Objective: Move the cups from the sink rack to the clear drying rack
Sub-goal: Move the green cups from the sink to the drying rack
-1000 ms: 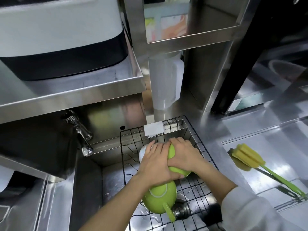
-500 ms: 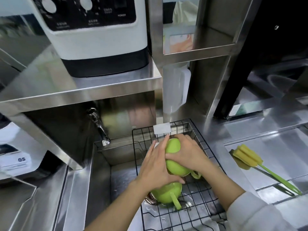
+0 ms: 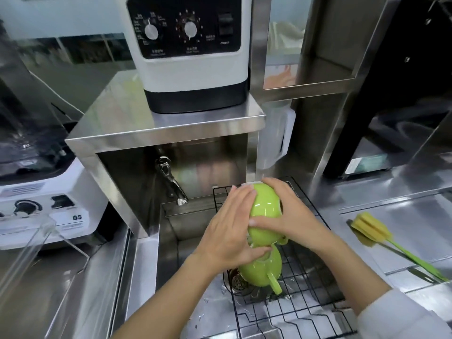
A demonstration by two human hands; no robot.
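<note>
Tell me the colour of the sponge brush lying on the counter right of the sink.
Yellow sponge head on a green handle, clearest in the head view.

I count three green cups: top (image 3: pixel 265 204), middle (image 3: pixel 265 234), bottom (image 3: pixel 260 271). Two hands, left (image 3: pixel 228 231) and right (image 3: pixel 289 216). One black wire sink rack (image 3: pixel 305 302). One yellow sponge brush (image 3: pixel 371 230). One faucet (image 3: pixel 171 179). Two countertop machines: one with dials (image 3: pixel 193 57), one at left (image 3: pixel 36 204).
</note>
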